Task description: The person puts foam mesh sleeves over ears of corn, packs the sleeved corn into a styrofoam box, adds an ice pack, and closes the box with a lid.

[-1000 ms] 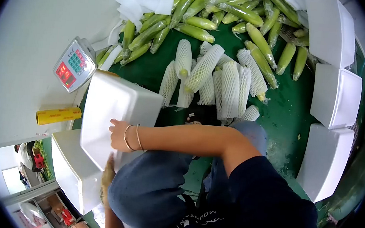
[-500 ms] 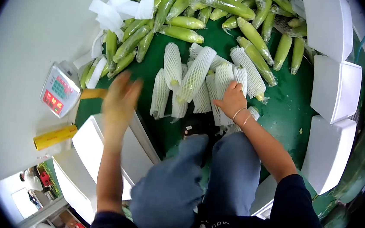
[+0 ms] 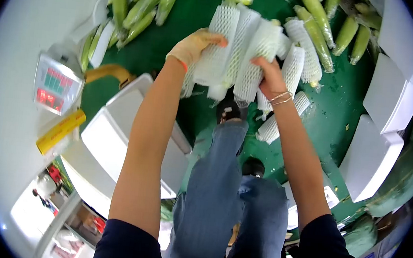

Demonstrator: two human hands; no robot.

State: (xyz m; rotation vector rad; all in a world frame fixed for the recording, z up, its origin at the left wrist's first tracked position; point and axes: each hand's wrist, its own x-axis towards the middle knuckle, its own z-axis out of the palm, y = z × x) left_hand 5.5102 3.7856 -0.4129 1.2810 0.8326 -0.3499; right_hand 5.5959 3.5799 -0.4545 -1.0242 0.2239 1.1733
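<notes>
Several ears of corn in white foam net sleeves (image 3: 258,55) stand side by side in a bundle between my hands. My left hand (image 3: 190,48), in a thin pale glove, grips the bundle's left side, thumb and fingers around the outermost ear. Against its right side my right hand (image 3: 272,78) is closed, thumb over the front; its other fingers are partly hidden. More netted ears lie to the right: one sleeved ear (image 3: 293,68) beside my right wrist, another (image 3: 303,51) behind it, and one (image 3: 283,118) under my forearm.
Film-wrapped green corn (image 3: 151,4) is heaped at the far left and far right on the green surface. A digital scale (image 3: 58,84) and a yellow film roll (image 3: 61,131) are at left. White boxes (image 3: 110,138) stand beside my left arm; others (image 3: 373,158) line the right.
My left hand has swung right from near the scale onto the netted corn. Several ears are now gathered upright between both hands. The view has shifted, and my legs have moved.
</notes>
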